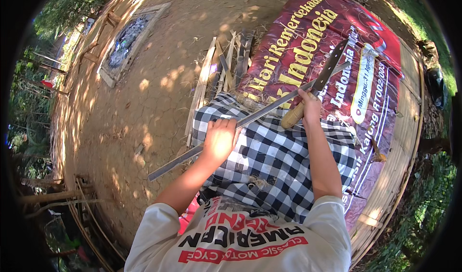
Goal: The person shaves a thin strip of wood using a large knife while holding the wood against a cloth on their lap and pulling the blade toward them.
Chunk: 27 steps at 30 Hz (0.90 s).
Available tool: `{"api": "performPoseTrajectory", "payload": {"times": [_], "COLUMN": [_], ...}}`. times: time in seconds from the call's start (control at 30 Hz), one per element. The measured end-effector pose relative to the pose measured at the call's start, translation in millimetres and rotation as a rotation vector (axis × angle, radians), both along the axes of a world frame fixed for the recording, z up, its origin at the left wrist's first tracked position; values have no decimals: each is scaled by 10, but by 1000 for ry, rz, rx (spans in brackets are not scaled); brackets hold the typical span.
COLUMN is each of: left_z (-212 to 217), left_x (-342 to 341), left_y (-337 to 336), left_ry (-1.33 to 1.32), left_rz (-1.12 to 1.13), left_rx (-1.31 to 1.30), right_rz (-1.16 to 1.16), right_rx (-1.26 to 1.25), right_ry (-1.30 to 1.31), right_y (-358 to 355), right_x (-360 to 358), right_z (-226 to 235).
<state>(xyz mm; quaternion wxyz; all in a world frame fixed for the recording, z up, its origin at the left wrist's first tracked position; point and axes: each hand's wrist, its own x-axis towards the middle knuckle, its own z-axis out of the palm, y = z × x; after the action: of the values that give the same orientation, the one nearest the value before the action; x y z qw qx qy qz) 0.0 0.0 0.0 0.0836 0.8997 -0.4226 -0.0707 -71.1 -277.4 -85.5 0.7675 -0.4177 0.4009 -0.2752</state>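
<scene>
Left hand [221,136] closed over a long, narrow, flat grey-brown strip [264,111], gripping it left of its middle. Right hand [310,107] wrapped round the upper handle of a dark-bladed machete with a pale wooden grip [329,67]; from my feed I can't tell whether its fingers also pinch the strip. Strip's long axis runs diagonally, near end at lower left past the left forearm, far end pointing upper right. It lies above the black-and-white checked cloth [269,151] on the lap and reaches out over a dark red printed banner [269,74]. I see the blade pointing up and right, steeper than the strip, crossing it near the handle.
</scene>
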Motion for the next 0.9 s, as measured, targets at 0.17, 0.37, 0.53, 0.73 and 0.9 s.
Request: {"api": "performPoseTrajectory", "payload": {"times": [0.17,0.37,0.53,0.73,0.9], "left_z": [-191,-96,-283,-405,-677], "left_x": [-93,536,991,1306,2053], "left_y": [100,112,337,128,232], "left_ry": [29,1640,2163,2124,998], "left_rz": [-117,-44,-87,112,747], "left_rx": [-179,-673,-953,-1373,-1699], "right_rz": [-140,-308,-221,-117,-137], "right_rx": [203,44,-33,-106,-84], "right_ry": [-164,-103,-6,42,13], "right_y": [33,-174,-31,3,125], "right_x": [15,-46,30,-9,36], "right_z": [-182,-271,-98,-133,-24]}}
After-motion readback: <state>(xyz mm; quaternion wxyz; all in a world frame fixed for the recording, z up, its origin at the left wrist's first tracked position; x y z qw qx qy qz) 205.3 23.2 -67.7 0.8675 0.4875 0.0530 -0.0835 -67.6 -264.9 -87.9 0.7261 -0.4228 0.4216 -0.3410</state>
